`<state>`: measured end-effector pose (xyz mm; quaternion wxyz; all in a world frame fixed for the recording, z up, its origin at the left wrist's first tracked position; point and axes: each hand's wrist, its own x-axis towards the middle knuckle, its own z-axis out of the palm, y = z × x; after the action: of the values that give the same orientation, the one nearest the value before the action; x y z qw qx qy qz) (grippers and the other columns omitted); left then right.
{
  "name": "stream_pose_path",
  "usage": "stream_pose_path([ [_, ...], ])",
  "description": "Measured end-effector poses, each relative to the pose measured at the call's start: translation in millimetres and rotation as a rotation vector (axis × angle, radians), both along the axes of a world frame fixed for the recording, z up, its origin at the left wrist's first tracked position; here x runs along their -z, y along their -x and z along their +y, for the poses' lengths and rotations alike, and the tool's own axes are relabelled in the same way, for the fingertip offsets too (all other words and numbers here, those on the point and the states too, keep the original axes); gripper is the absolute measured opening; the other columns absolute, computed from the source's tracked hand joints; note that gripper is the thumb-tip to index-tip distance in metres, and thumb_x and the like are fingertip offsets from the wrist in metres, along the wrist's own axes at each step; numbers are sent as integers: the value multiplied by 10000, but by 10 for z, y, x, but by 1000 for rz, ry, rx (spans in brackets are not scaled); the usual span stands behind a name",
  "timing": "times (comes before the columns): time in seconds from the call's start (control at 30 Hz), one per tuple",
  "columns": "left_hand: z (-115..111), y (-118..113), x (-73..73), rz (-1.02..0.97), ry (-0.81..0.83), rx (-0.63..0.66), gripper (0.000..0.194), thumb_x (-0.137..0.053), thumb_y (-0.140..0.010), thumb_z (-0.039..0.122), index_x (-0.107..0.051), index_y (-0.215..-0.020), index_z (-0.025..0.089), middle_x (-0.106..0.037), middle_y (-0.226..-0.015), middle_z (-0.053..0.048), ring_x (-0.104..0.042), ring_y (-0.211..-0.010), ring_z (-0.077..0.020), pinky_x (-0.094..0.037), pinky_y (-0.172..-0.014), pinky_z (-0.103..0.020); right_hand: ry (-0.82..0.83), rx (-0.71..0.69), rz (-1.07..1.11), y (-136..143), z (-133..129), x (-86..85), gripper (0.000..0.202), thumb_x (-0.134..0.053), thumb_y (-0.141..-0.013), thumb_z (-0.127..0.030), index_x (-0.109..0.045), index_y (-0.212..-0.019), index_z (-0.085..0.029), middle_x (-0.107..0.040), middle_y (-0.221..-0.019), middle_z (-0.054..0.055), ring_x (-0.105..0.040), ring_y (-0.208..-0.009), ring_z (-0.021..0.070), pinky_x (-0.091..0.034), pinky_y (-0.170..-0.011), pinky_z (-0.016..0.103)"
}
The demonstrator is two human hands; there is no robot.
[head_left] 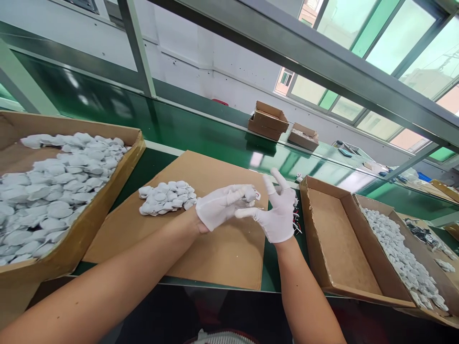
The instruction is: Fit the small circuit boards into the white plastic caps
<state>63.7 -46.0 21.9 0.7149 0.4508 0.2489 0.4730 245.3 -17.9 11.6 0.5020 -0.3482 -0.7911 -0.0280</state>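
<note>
Both hands wear white gloves and meet above a flat cardboard sheet [218,253]. My left hand [227,203] has its fingers closed around a small whitish piece [252,194], mostly hidden by the glove. Just to its right, my right hand [278,210] has its fingers spread, with the thumb pointing toward the left hand and nothing visible in its grasp. A pile of small white padded pieces [167,197] lies on the sheet, left of my left hand. Some thin red and white items [297,217] show beside my right hand, partly covered by it.
At the left stands a large cardboard box [125,177] of white pieces. To the right are a shallow cardboard box [340,239] and another tray of small white pieces [401,253]. Small boxes [268,122] sit farther back, beneath a metal frame bar [322,67].
</note>
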Motion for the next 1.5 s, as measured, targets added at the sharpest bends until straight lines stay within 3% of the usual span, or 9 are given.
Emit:
stream_pose_path([
  [0.2,-43,-47,88,-45,105,-50,238,-845,-797,379,-701,-756,195,-656,-820,-29,-613,-841,-192,-523,-843,-328,160,-168,1,53,-25,38,256,-840,-869,-352,-816,-1119,-304,-811,-989,22,-752,-965,225,-585,-1012,419],
  [0.4,-50,-52,136,21,101,-136,181,-842,-804,365,-774,-829,199,-705,-931,-60,-644,-943,-202,-536,-946,-341,301,-307,161,39,-47,161,231,-695,-994,-330,-802,-1198,-324,-785,-1238,6,-748,-1140,203,-480,-1191,430],
  [0.7,-41,-33,117,-64,107,-154,253,-883,-761,432,-776,-833,214,-716,-874,-54,-667,-935,-214,-537,-869,-306,-44,-125,-109,122,-25,226,462,-519,-1067,-417,-591,-1501,-274,-640,-1485,99,-553,-1419,310,-408,-1206,548],
  [0.9,-35,-25,23,-5,27,-150,316,-766,-871,506,-796,-975,209,-704,-1131,-100,-651,-1052,-239,-536,-926,-316,93,-103,79,254,-168,219,1031,-645,-972,-588,-52,-1715,-188,-503,-1573,210,-598,-1347,282,-548,-1101,436],
  [1.0,-20,-16,43,-32,17,-154,286,-789,-859,453,-800,-1023,219,-700,-1142,-94,-647,-1064,-230,-537,-938,-312,79,17,207,275,-233,177,731,-697,-967,-509,-460,-1599,-230,-639,-1418,172,-645,-1259,286,-566,-1072,446],
  [1.1,-27,-19,82,-84,40,-137,253,-844,-798,361,-800,-994,209,-727,-1143,-87,-648,-1134,-246,-534,-989,-338,50,-1,286,272,-233,146,273,-745,-955,-369,-782,-1209,-276,-749,-1131,90,-715,-1065,241,-621,-953,400],
  [1.27,-66,-46,57,-75,92,-241,410,-866,-767,434,-821,-1119,227,-714,-1319,-91,-577,-1331,-279,-491,-1106,-391,170,-191,445,246,-192,147,203,-805,-895,-280,-823,-1096,-302,-744,-1022,33,-733,-878,190,-672,-771,359],
  [1.4,-88,-74,-14,80,84,-330,328,-882,-738,476,-846,-926,210,-733,-1130,-91,-651,-1155,-290,-522,-1028,-403,286,-158,398,223,-211,121,322,-917,-764,-282,-836,-1076,-281,-762,-1047,48,-734,-912,206,-673,-826,365],
  [1.5,-98,-86,-33,128,53,-363,336,-920,-672,457,-847,-908,228,-686,-975,-54,-648,-1022,-257,-531,-960,-383,297,-107,434,239,-229,114,196,-887,-810,-337,-850,-992,-275,-770,-949,37,-734,-846,191,-668,-797,345],
])
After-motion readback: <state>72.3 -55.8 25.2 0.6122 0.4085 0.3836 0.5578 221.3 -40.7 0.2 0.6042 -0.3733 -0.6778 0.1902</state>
